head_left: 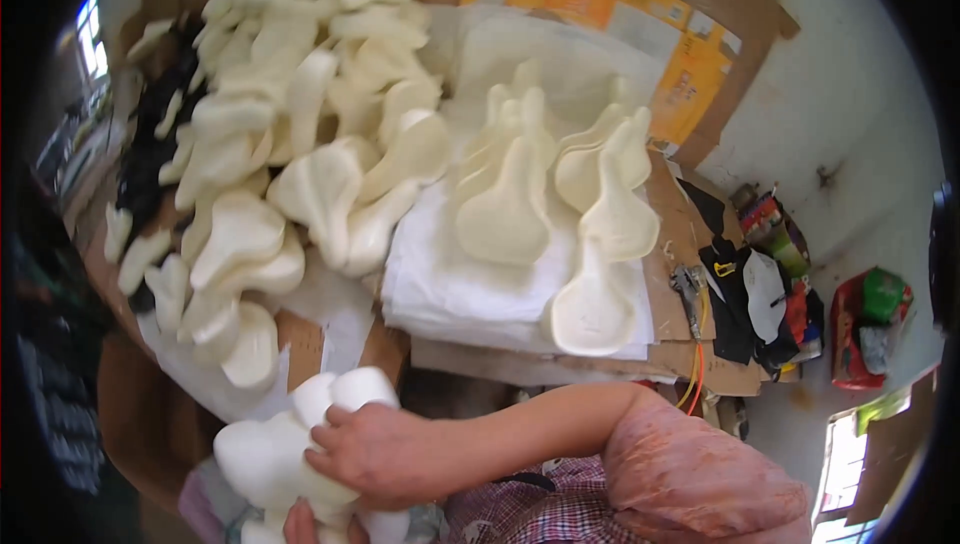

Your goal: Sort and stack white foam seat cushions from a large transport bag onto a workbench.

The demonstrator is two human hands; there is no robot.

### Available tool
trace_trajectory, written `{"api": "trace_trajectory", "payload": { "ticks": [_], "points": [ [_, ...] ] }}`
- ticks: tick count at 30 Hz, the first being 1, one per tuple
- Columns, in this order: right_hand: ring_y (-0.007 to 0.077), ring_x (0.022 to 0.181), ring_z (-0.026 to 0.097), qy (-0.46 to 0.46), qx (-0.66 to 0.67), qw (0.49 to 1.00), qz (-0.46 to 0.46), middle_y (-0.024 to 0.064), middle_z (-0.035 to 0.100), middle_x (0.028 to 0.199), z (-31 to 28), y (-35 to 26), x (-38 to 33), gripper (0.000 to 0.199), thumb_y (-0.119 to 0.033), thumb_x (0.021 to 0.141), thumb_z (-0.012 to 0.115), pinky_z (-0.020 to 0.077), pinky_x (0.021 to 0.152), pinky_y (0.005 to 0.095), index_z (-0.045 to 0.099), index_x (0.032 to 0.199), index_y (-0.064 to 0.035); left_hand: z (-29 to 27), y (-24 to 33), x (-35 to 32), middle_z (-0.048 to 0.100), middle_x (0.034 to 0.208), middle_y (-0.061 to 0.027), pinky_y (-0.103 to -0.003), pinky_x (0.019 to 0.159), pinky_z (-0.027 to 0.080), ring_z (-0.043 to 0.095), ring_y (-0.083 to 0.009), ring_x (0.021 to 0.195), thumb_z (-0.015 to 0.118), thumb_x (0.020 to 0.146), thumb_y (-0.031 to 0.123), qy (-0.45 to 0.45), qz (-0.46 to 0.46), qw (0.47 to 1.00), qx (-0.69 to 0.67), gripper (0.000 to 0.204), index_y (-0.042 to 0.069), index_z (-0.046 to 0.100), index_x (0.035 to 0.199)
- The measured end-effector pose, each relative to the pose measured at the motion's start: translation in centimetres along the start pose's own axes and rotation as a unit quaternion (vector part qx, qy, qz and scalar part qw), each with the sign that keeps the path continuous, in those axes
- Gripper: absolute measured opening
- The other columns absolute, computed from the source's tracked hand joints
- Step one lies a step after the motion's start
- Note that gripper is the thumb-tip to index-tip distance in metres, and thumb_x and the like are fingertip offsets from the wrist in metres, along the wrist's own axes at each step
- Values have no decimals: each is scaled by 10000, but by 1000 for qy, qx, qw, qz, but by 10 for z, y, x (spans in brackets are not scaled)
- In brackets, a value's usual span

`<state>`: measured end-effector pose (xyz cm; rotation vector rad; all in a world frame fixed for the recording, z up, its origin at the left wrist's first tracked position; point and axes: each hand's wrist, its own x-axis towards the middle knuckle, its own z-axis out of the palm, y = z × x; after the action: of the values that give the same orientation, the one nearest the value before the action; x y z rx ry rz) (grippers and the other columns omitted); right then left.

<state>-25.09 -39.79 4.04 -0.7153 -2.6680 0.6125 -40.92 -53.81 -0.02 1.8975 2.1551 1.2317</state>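
Observation:
Just below the table's front edge, at the lower left, is a cluster of smooth white foam saddle pads (262,459) with rounded lobes. My right hand (375,449) reaches across from the right, its fingers curled against the upper side of one pad. At the bottom edge only the fingertips of my left hand (300,524) show, gripping the lower part of the same white foam; the rest of that hand is out of the picture. How many pads are held cannot be told.
A big heap of cream foam saddle pads (240,124) covers the table's left side. On a white sheet stack (440,294), more saddle pads (590,309) lie in two overlapping rows. A spray gun (687,289) with hoses lies at the table's right edge, near a red bag (858,349).

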Motion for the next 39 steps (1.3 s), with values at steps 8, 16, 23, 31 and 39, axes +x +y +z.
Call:
{"api": "trace_trajectory", "payload": {
  "ticks": [8, 16, 23, 31, 39],
  "points": [
    [295, 866, 573, -8, -170, 980, 106, 88, 618, 798, -253, 131, -153, 308, -260, 580, 740, 494, 703, 390, 655, 812, -76, 166, 228, 75, 612, 957, -136, -343, 768, 491, 601, -253, 834, 759, 592, 61, -109, 24, 954, -278, 524, -4, 606, 1088],
    [269, 815, 630, 19, -167, 954, 248, 133, 665, 872, -415, 303, -265, 356, -266, 617, 691, 505, 721, 352, 690, 912, -68, 302, 378, 109, 642, 948, -96, -287, 753, 483, 594, -160, 826, 751, 659, 111, -187, -109, 890, -401, 490, -54, 598, 1095],
    [152, 785, 600, 193, -110, 951, 216, 72, 661, 865, -540, 355, -328, 294, -148, 684, 677, 485, 733, 297, 685, 968, -71, 353, 412, 147, 653, 931, -147, -306, 771, 485, 618, -213, 835, 725, 664, 141, -116, -135, 944, -279, 483, -72, 600, 1079],
    [115, 823, 581, 264, 14, 950, 166, 11, 659, 903, -571, 471, -286, 283, -146, 710, 700, 469, 770, 270, 700, 986, -83, 391, 454, 158, 491, 1133, -159, -362, 797, 463, 520, -264, 978, 754, 663, 193, -51, 0, 997, -62, 780, 9, 381, 1323],
    [219, 1050, 534, 291, 55, 942, 159, 97, 574, 1135, -468, 644, -223, 571, -282, 652, 768, 448, 890, 329, 589, 1167, -112, 395, 433, 185, 297, 1359, -128, -300, 779, 472, 480, -180, 1009, 743, 658, 161, -277, -183, 873, -357, 898, 57, 266, 1412]
  ]
}}
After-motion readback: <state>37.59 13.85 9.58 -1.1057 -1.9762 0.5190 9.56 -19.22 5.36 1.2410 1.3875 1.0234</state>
